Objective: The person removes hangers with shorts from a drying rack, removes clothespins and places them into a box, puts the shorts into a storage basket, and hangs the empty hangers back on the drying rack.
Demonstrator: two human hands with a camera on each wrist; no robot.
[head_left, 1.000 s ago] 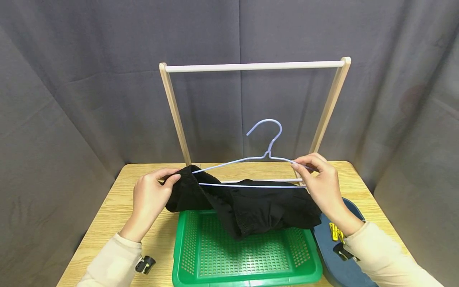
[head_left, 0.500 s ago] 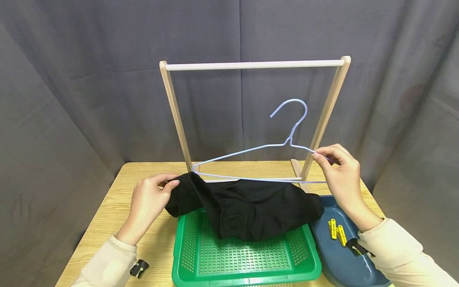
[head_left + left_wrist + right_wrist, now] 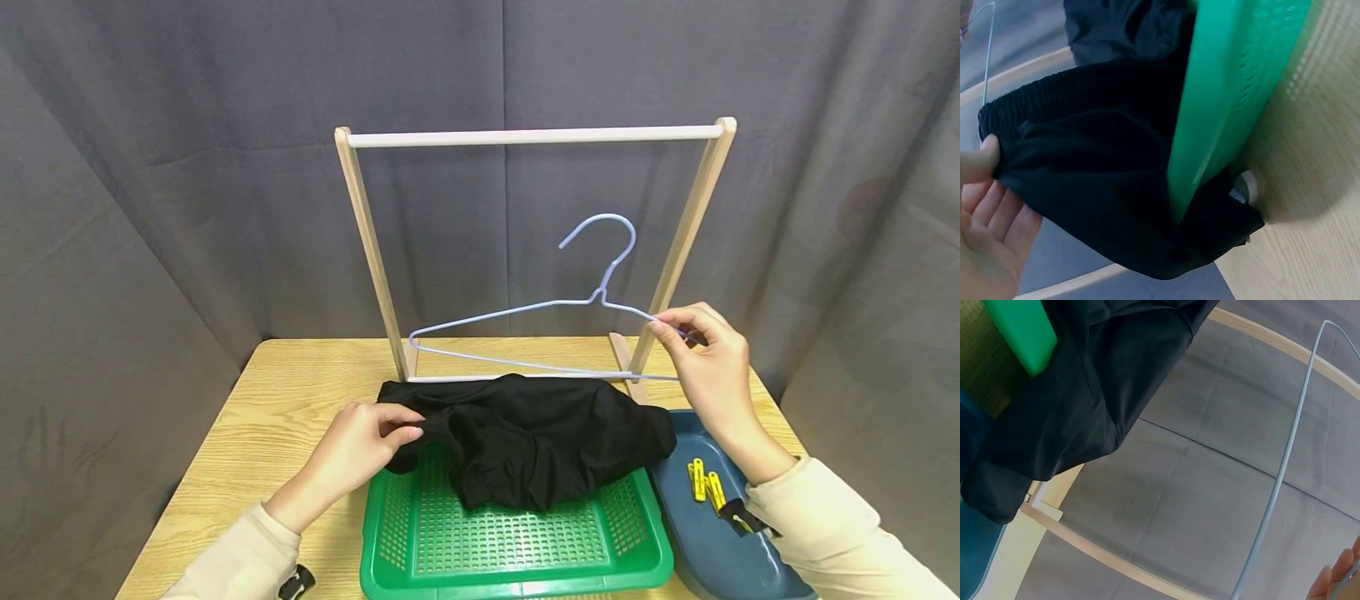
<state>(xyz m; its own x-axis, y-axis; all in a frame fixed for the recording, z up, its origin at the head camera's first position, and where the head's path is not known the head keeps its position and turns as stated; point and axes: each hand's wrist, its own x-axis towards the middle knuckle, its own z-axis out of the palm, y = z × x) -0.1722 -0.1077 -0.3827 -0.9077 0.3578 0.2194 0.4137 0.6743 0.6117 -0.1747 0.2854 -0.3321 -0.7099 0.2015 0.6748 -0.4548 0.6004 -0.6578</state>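
A black garment with an elastic waistband (image 3: 1054,94) drapes over the far part of a green plastic basket (image 3: 517,587). My left hand (image 3: 367,437) pinches the edge of this black garment (image 3: 540,433) at its left end, thumb on one side and fingers on the other in the left wrist view. With thumb and fingers, my right hand (image 3: 705,358) pinches the right shoulder of a light blue hanger (image 3: 495,313). The hanger is held above and behind the garment, hook up, its left end free of the cloth. Its right end is hidden behind my right hand.
A wooden rack with a white top bar (image 3: 536,136) stands behind the basket. Right of the basket, a dark blue tray (image 3: 750,558) holds several yellow clothespins (image 3: 707,485). Grey curtains (image 3: 427,67) enclose the wooden table (image 3: 277,400).
The hanger's left end has come out of the garment's opening as my right hand moved right and up. My left hand has since shifted right and down with the garment's edge.
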